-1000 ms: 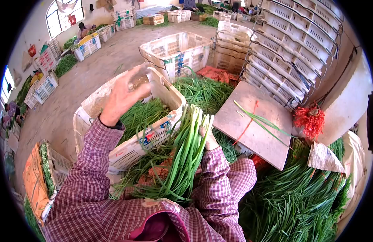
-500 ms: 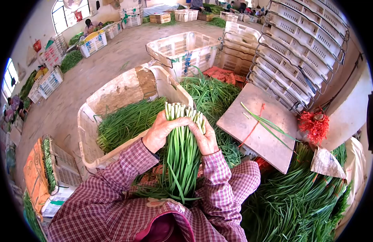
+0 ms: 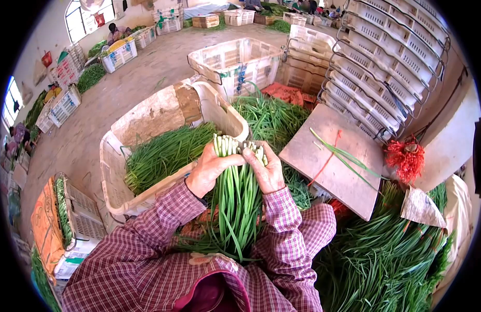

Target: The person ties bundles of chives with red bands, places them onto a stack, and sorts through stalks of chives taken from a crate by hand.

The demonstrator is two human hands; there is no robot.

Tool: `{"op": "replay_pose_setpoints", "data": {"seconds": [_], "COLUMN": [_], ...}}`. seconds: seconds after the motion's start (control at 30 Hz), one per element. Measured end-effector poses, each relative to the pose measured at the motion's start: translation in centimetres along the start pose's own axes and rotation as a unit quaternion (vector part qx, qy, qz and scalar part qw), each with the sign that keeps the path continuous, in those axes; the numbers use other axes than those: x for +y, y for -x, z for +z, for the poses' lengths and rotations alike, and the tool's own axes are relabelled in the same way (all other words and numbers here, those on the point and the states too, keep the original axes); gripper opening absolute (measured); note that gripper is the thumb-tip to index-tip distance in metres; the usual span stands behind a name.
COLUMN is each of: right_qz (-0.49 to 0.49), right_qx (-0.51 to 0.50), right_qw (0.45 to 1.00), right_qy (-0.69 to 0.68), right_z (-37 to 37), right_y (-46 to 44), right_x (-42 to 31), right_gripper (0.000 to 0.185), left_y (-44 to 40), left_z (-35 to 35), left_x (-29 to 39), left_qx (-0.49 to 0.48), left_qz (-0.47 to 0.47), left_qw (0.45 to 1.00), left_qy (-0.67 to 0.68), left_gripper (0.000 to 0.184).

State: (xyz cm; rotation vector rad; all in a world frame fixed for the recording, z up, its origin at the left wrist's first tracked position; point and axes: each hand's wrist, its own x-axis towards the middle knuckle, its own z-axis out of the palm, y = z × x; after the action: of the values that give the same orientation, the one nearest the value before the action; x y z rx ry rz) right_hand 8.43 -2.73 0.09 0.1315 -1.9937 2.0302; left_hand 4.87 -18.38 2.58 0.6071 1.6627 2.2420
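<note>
A bunch of garlic chives (image 3: 234,200) stands upright between my hands, its pale cut ends up and its green leaves hanging to my lap. My left hand (image 3: 205,169) is wrapped round its left side near the top, thumb across the front. From the right, my right hand (image 3: 268,169) grips the same bunch, its thumb pressed close to the white ends. The fingers behind the stalks are hidden. Just beyond the left hand, a white plastic crate (image 3: 109,174) holds more chives (image 3: 167,156). Loose chives (image 3: 274,119) lie behind the right hand.
To the right is a flat board (image 3: 329,161) with a red tie (image 3: 326,167) and a few leaves on it. Red ties (image 3: 405,160) hang beside it, above a large chive pile (image 3: 381,260). Stacked crates (image 3: 386,67) rise behind. Other people sit among crates farther off.
My right thumb has shifted up toward the cut ends, and the thumbs have moved apart. The bunch stays in both hands, with its leaves slightly more spread.
</note>
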Motion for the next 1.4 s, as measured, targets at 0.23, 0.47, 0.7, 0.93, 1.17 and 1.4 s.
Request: {"op": "replay_pose_setpoints", "data": {"seconds": [0.23, 0.47, 0.7, 0.93, 1.17, 1.4], "right_qz": [0.041, 0.054, -0.182, -0.195, -0.048, 0.028], "right_qx": [0.075, 0.236, 0.324, 0.092, -0.116, -0.096], "right_qw": [0.991, 0.966, 0.918, 0.976, 0.973, 0.967], "right_qy": [-0.107, -0.091, -0.137, 0.039, -0.191, -0.233], "right_z": [-0.9, -8.6, -15.5, -4.1, 2.8, 4.9], "right_y": [-0.5, -1.0, 0.5, -2.0, -2.3, -0.6], "right_x": [1.7, 0.6, -4.5, -8.5, -8.9, -6.4], "right_gripper": [0.017, 0.030, 0.027, 0.022, 0.019, 0.027], "left_y": [0.4, -1.4, -2.0, -1.8, -1.6, 0.7], "left_z": [-0.4, -6.3, -16.2, -10.7, -5.3, -4.0], "left_x": [0.9, 5.1, 12.5, 10.4, 7.5, 2.9], "left_qx": [0.026, 0.083, 0.027, -0.122, -0.159, -0.076], "left_qz": [-0.048, -0.041, 0.133, 0.085, -0.034, -0.137], "left_qw": [0.984, 0.988, 0.963, 0.960, 0.947, 0.912], "left_qy": [0.169, 0.127, 0.234, 0.237, 0.277, 0.379], "left_gripper": [0.022, 0.014, 0.013, 0.020, 0.016, 0.030]}}
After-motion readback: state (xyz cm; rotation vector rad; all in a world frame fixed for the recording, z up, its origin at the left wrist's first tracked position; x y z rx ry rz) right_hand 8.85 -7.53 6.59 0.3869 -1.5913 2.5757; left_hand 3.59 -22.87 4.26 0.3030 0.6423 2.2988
